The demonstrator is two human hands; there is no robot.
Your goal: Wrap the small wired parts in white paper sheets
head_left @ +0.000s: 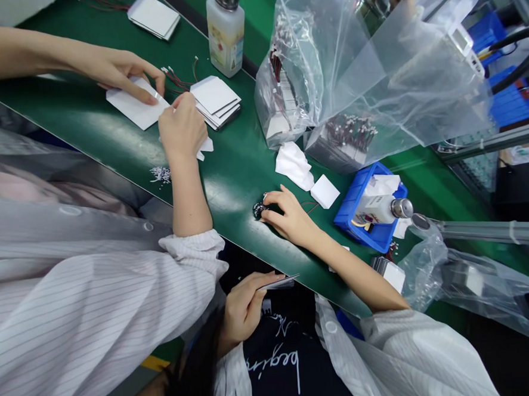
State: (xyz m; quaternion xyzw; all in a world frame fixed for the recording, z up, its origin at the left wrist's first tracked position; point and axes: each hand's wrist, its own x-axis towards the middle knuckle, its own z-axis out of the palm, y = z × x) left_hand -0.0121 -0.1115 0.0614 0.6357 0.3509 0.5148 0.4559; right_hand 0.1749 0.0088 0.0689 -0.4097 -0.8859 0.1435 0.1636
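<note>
My left hand is closed around a thin, flat white panel, seen nearly edge-on, just off the green table's front edge. Out over the table, my right hand has thumb and forefinger bent around a small dark clump with shiny specks; what it is made of I cannot make out. Just beyond that hand lie a square white panel, with a thin red and black wire near it, and a crumpled white cloth or tissue.
A co-worker's hands hold a white panel at left, beside a stack of panels. A pump bottle stands behind. Clear bags of wired panels and a blue bin holding another bottle occupy the right. White scraps lie near the edge.
</note>
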